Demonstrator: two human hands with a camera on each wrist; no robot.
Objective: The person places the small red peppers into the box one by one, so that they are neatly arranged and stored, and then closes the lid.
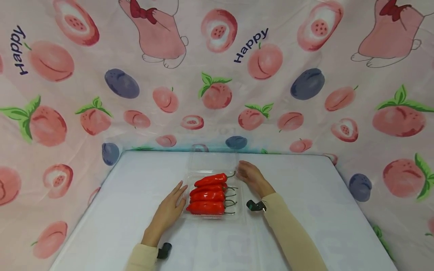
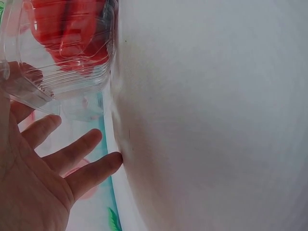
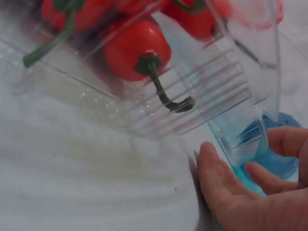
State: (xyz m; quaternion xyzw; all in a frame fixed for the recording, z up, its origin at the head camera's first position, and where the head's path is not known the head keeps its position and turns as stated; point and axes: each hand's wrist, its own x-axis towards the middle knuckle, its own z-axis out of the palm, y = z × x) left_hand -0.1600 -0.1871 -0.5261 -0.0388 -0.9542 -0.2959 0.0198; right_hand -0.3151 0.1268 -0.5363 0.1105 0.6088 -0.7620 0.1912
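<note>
Several red peppers (image 1: 207, 196) with green stems lie stacked in a clear plastic clamshell box (image 1: 240, 210). Its transparent lid (image 1: 211, 162) is folded back, away from me. My left hand (image 1: 170, 209) is at the box's left side, its fingers extended and spread. In the left wrist view, the thumb shows through the clear box wall (image 2: 79, 84), and one fingertip meets the tabletop. Beside the back right corner is my right hand (image 1: 252, 177), with loosely bent fingers (image 3: 216, 178) around the lid's edge; one fingertip appears to touch the plastic.
A white tabletop (image 1: 135, 195) lies under the box. Behind and beside it hangs a pink fruit-print cloth (image 1: 190, 79). Small black wrist cameras (image 1: 256, 206) are strapped near both sleeve cuffs.
</note>
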